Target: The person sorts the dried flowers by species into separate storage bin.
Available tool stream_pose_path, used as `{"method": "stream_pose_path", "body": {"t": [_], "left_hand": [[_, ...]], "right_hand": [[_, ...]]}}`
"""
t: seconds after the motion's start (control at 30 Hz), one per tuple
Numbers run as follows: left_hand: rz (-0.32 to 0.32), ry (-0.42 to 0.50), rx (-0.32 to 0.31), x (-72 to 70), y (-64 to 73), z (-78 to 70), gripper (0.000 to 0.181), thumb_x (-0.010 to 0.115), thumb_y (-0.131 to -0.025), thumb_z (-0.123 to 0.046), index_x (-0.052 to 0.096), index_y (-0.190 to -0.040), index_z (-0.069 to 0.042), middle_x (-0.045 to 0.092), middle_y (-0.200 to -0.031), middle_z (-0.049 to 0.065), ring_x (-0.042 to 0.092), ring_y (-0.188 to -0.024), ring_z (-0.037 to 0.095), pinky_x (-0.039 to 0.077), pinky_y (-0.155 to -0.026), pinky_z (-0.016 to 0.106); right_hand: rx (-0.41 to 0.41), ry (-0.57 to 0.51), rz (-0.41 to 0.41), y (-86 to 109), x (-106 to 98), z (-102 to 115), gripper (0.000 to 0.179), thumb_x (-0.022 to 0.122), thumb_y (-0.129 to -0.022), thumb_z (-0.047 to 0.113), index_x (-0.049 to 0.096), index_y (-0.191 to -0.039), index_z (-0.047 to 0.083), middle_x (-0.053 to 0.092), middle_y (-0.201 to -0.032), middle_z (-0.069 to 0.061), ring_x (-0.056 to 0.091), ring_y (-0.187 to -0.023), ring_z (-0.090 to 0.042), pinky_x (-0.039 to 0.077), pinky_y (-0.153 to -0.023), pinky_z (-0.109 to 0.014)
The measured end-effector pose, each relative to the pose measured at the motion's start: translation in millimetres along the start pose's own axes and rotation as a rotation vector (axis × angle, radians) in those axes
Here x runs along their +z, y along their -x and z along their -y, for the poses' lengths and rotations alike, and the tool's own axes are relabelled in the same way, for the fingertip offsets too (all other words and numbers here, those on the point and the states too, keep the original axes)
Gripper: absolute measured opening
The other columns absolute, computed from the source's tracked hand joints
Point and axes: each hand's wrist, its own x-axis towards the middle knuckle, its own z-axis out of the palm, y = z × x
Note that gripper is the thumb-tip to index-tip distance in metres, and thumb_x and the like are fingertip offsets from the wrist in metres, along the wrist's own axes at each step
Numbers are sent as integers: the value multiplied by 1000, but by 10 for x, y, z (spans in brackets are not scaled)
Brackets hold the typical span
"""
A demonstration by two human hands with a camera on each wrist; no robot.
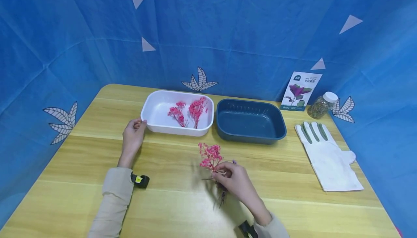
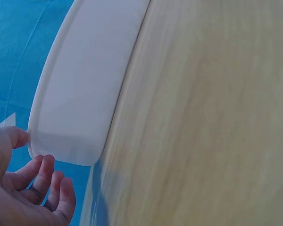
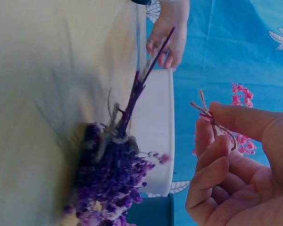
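Note:
In the head view my left hand is at the near left corner of a white plastic basin, thumb at the rim and curled fingertips against the outer wall. Two sprigs of pink dried flowers lie inside it. My right hand pinches a bunch of pink dried flowers by its twine-tied stems, blossoms pointing away from me. A bunch of purple dried flowers, also tied with twine, shows below that hand in the right wrist view; in the head view the hand mostly hides it.
Right of the white basin stands a dark blue basin. Farther right are a seed packet leaning on the blue cloth backdrop, a white-capped jar and a white glove on the wooden table.

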Motion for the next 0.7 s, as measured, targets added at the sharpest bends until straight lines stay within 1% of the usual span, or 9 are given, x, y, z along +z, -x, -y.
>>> {"method": "stream_pose_path", "body": {"t": [0.07,0.23,0.37,0.57,0.7], "left_hand": [[4,0,2,-3,0,1,53,44,-100,-35,43,-135,4,51,-120,21,49,-109,30,41,-91,36],[12,3,0,-7,3,6,53,43,-100,-35,42,-136,4,51,-122,22,48,-111,30,41,-93,37],[17,4,0,-5,3,8,54,43,-100,-36,42,-136,4,50,-122,21,48,-111,30,42,-93,37],[13,-2,-3,-8,1,2,54,43,-100,-36,42,-137,4,50,-123,22,48,-112,31,41,-94,38],[16,3,-7,-8,1,1,54,43,-100,-36,42,-136,4,50,-123,22,48,-112,32,41,-95,39]], "right_hand": [[0,-17,-5,-39,-9,18,10,74,-80,10,70,-86,5,54,-60,4,42,-51,-3,38,-48,-20],[-10,-8,-21,-161,-21,56,9,74,-80,13,71,-86,7,54,-59,4,43,-51,-4,38,-49,-21],[-7,-4,-30,-281,-24,97,9,74,-80,12,71,-87,7,56,-60,5,43,-51,-5,37,-49,-21],[-10,-30,-28,-476,-36,203,12,74,-81,12,71,-91,5,58,-63,3,41,-52,-8,33,-46,-20],[-23,-31,-29,-631,-48,280,13,73,-82,12,71,-92,4,60,-65,2,42,-53,-9,33,-48,-21]]}}
